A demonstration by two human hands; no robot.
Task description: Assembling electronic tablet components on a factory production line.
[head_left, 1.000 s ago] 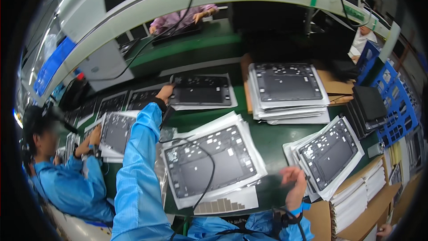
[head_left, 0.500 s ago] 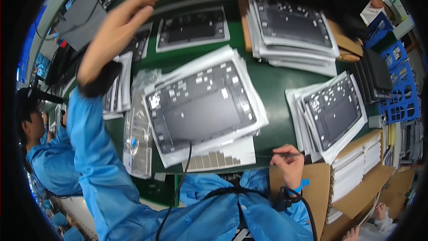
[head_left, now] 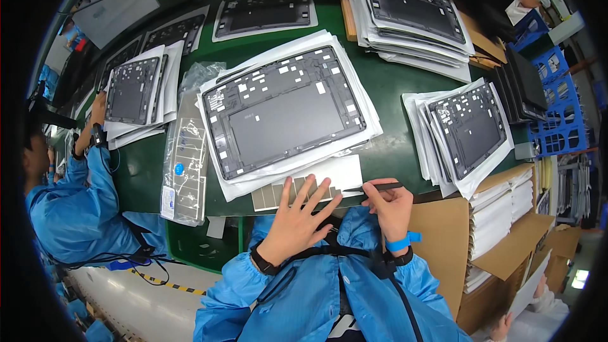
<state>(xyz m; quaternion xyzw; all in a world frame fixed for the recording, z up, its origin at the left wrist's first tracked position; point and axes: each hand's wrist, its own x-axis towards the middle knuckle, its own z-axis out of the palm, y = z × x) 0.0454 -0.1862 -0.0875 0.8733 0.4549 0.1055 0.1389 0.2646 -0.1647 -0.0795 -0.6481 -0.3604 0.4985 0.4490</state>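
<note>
My left hand [head_left: 299, 218] lies with fingers spread on a white sheet [head_left: 347, 170] bearing rows of grey-brown rectangular pieces [head_left: 267, 198]. In my right hand [head_left: 391, 209] is a pair of black tweezers [head_left: 384, 186], its tip pointing left at the sheet's right part, close to my left fingertips. Whether the tip grips anything is too small to tell. Just beyond the sheet lies a dark tablet housing [head_left: 285, 117], dotted with small white and silver patches, on a stack of white foam sleeves [head_left: 375, 114]. Part of the sticker sheet is tucked beneath that stack.
Left of the stack lies a clear plastic bag [head_left: 183, 171] of similar sheets. More housings stand at right [head_left: 472, 130], far right [head_left: 411, 9] and far left [head_left: 134, 92]. An open carton [head_left: 500, 215] is beside my right arm. A co-worker [head_left: 69, 196] works at left.
My left hand has come down from the far left onto the sticker sheet. My right hand has moved left, bringing the tweezers over the sheet. The view has shifted.
</note>
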